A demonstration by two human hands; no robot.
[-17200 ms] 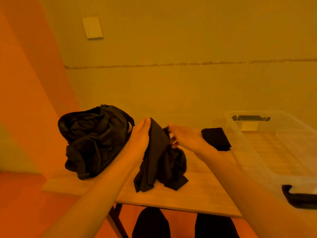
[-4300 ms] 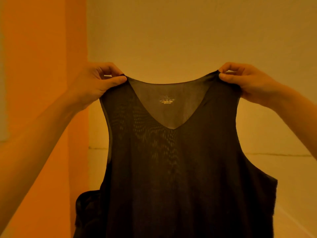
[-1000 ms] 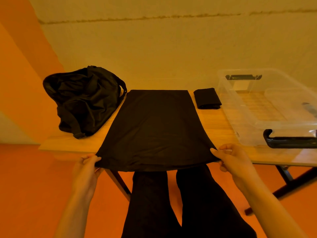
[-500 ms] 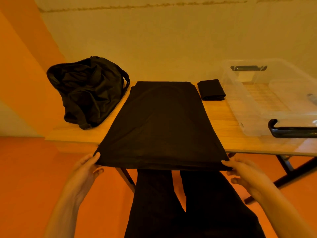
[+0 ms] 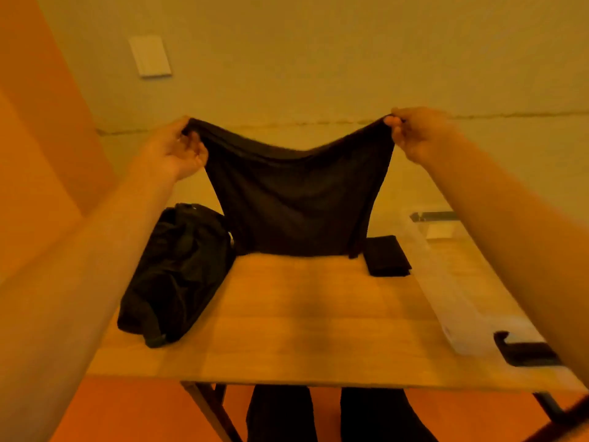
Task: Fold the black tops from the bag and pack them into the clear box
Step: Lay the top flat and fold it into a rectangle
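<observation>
Table [image 5: 318, 314]: clear box [image 5: 446, 298] along right edge. Black top [image 5: 296, 202] hangs spread above far edge. Bag [image 5: 178, 272] along left edge. Folded top [image 5: 385, 255] at far edge, just beside box. Left hand [image 5: 173, 151] and right hand [image 5: 417, 132] each pinch an upper corner of the black top.

A wooden table [image 5: 302, 314] with a pale, planked top is seen from above, its near edge running across the lower part of the view. A folding wooden leg [image 5: 210, 409] is seen under its near left corner, and a darker leg [image 5: 548, 406] under the near right. Two legs in dark trousers [image 5: 280, 416] are seen beneath the near edge, over an orange floor [image 5: 134, 409]. Behind the table a pale wall is crossed by a thin horizontal seam [image 5: 526, 115]. A white switch plate [image 5: 149, 56] is mounted high on it at the left. An orange wall [image 5: 38, 122] is seen at the far left.
</observation>
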